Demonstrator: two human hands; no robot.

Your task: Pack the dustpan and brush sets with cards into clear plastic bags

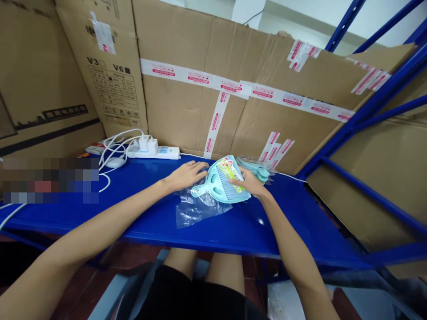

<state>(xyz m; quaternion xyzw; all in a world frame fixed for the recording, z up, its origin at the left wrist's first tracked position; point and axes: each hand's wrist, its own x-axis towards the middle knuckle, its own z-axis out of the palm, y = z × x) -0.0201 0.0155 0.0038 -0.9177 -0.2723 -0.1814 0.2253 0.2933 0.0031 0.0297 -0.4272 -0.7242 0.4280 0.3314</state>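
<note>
Glossy teal plastic dustpan [218,183], crinkly clear bag [195,209], matt cardboard [187,106].

The cardboard box [110,75] at back left reads "V3" and "V6".

teal dustpan-and-brush set [223,182] | lying flat, handle leftward | half on clear plastic bag [196,206] | blue shelf
</note>
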